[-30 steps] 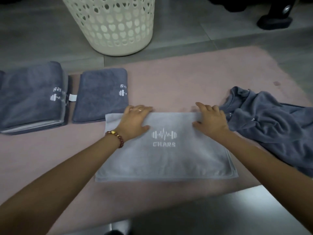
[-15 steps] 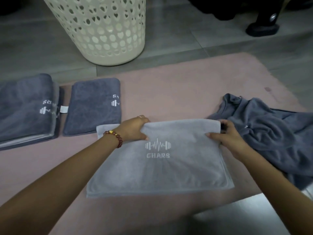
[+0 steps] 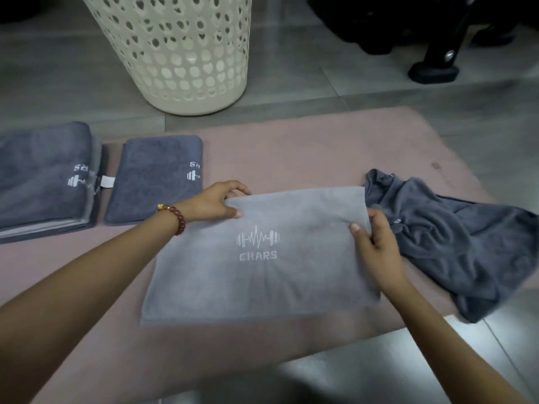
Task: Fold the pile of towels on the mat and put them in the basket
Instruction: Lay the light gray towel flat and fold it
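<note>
A light grey towel (image 3: 262, 275) with a white CHARS logo lies folded on the pink mat (image 3: 291, 153). My left hand (image 3: 215, 204) pinches its far left corner, which is lifted a little off the mat. My right hand (image 3: 376, 243) grips the right edge near the far corner, thumb on top. A crumpled dark grey towel pile (image 3: 455, 237) lies at the right. Two folded dark towels rest at the left: a small one (image 3: 154, 179) and a thicker stack (image 3: 43, 182). The cream perforated basket (image 3: 180, 51) stands beyond the mat.
Grey tiled floor (image 3: 379, 88) surrounds the mat. A black stand foot (image 3: 434, 71) sits at the far right. The mat's near edge meets shiny floor (image 3: 379, 368) close to me.
Both hands went from pressing flat on the towel's far edge to gripping its corners. The far left corner has lifted slightly.
</note>
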Demonstrator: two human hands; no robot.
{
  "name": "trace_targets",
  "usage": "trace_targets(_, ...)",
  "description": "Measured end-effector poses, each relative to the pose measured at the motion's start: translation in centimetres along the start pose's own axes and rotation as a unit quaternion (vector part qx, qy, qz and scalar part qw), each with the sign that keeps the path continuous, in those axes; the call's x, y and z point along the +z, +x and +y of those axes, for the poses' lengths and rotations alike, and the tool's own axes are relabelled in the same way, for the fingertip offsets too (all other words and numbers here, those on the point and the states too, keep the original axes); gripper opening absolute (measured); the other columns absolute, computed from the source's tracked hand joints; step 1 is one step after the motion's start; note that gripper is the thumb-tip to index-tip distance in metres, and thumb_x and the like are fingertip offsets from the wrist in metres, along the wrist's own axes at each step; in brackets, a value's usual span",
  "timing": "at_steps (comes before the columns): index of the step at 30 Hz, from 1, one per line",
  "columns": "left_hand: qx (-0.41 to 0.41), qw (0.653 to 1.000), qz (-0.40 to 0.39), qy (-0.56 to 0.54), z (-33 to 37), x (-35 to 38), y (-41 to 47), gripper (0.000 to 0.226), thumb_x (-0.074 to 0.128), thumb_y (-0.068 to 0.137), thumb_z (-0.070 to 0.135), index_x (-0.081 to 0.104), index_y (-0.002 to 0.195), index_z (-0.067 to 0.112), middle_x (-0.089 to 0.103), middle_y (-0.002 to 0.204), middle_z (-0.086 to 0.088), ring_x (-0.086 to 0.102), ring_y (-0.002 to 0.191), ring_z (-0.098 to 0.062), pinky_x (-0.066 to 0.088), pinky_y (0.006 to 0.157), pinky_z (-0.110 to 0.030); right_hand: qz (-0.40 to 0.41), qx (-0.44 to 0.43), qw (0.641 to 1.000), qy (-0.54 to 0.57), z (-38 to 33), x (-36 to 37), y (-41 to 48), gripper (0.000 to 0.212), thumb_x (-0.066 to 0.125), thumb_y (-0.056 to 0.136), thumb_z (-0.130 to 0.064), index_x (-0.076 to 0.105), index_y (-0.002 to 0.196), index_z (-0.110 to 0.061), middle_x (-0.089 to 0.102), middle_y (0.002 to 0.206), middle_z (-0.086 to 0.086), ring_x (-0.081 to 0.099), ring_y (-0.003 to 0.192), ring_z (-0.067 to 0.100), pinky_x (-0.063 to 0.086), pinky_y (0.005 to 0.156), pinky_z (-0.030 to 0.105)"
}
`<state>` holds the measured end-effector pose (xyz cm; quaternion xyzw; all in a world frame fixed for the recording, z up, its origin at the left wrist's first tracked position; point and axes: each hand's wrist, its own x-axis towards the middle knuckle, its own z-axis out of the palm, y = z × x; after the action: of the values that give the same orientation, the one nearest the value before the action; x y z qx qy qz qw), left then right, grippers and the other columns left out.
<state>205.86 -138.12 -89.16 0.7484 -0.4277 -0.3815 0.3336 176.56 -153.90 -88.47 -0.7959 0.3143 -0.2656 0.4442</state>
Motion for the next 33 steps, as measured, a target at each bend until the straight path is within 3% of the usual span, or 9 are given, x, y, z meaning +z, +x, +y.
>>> trace_targets(5,0.072,0.988,0.098,-0.091,6.0,-4.9,-0.6,0.037,0.073,0.078,0.004,0.059,0.113,0.006,0.066,0.102,0.0,0.063,0.084,0.002,0.05,0.076,-0.012,0.082,-0.137,0.986,-0.057,-8.0,-4.4,7.4,0.016,0.051,0.095,-0.011,0.048,0.103,-0.025,0.056,0.089,-0.03,0.051,0.081,-0.017,0.035,0.07,0.002)
trace_targets(8,0.164,0.963,0.204,-0.064,11.3,-8.5,0.8,0.026,0.072,0.076,0.003,0.064,0.099,0.01,0.067,0.09,0.007,0.06,0.078,0.005,0.047,0.072,-0.012,0.149,-0.244,0.954,-0.095,-14.4,-7.4,11.8,0.021,0.053,0.092,-0.013,0.05,0.104,-0.031,0.055,0.087,-0.038,0.053,0.076,-0.002,0.036,0.067,0.006)
trace_targets(11,0.239,0.92,0.308,-0.037,15.6,-11.5,1.7,0.028,0.067,0.077,-0.006,0.062,0.082,0.021,0.066,0.075,0.019,0.057,0.073,0.008,0.043,0.07,-0.013,0.194,-0.356,0.904,-0.133,-20.0,-8.8,13.0,0.023,0.048,0.088,-0.019,0.049,0.108,-0.029,0.057,0.102,-0.025,0.052,0.082,-0.001,0.035,0.068,0.008)
trace_targets(13,0.253,0.898,0.359,-0.017,16.8,-12.1,1.1,0.028,0.073,0.073,0.008,0.059,0.093,0.022,0.064,0.089,0.017,0.056,0.09,0.002,0.041,0.083,-0.023,0.204,-0.417,0.873,-0.153,-22.2,-8.8,12.6,0.029,0.044,0.083,-0.019,0.05,0.111,-0.027,0.06,0.107,-0.012,0.054,0.088,-0.003,0.038,0.074,0.006)
trace_targets(17,0.249,0.862,0.428,0.105,15.0,-7.4,-3.3,0.098,0.081,0.054,0.049,0.03,0.136,0.033,0.03,0.133,0.025,0.026,0.127,-0.004,0.018,0.105,-0.025,0.172,-0.544,0.779,-0.261,-22.0,-5.5,10.3,0.018,0.044,0.092,-0.016,0.05,0.109,-0.022,0.068,0.09,0.001,0.063,0.075,0.014,0.049,0.054,0.031)
trace_targets(20,0.342,0.84,0.392,0.156,9.7,-0.3,-6.0,0.061,0.071,0.068,0.037,0.046,0.123,0.028,0.037,0.132,0.035,0.032,0.126,0.009,0.026,0.105,-0.03,0.08,-0.582,0.73,-0.349,-17.3,-1.5,7.6,0.03,0.058,0.084,-0.009,0.047,0.11,-0.02,0.063,0.079,-0.001,0.061,0.06,0.017,0.04,0.038,0.028)
trace_targets(22,0.326,0.878,0.321,0.143,4.8,3.9,-6.9,0.037,0.068,0.073,0.02,0.055,0.107,0.028,0.053,0.123,0.027,0.047,0.12,0.002,0.034,0.099,-0.035,-0.019,-0.575,0.718,-0.392,-13.1,0.6,5.2,0.039,0.06,0.076,-0.011,0.045,0.11,-0.02,0.06,0.078,-0.001,0.058,0.057,0.016,0.037,0.036,0.025)
trace_targets(28,0.248,0.946,0.118,0.173,-2.4,9.7,-10.1,0.035,0.062,0.076,0.036,0.057,0.109,0.029,0.061,0.12,0.01,0.054,0.114,-0.005,0.036,0.101,-0.018,-0.211,-0.531,0.697,-0.433,-2.9,3.3,-2.5,0.037,0.042,0.077,-0.013,0.045,0.113,-0.022,0.056,0.078,-0.004,0.057,0.05,0.015,0.039,0.035,0.024)
trace_targets(33,0.185,0.971,0.056,0.141,-3.6,10.8,-10.3,0.042,0.057,0.077,0.038,0.053,0.118,0.03,0.064,0.107,0.003,0.058,0.101,-0.007,0.039,0.094,-0.012,-0.207,-0.413,0.755,-0.465,1.3,3.2,-6.7,0.05,0.039,0.069,-0.021,0.046,0.118,-0.023,0.06,0.081,-0.007,0.06,0.059,0.012,0.042,0.04,0.021)
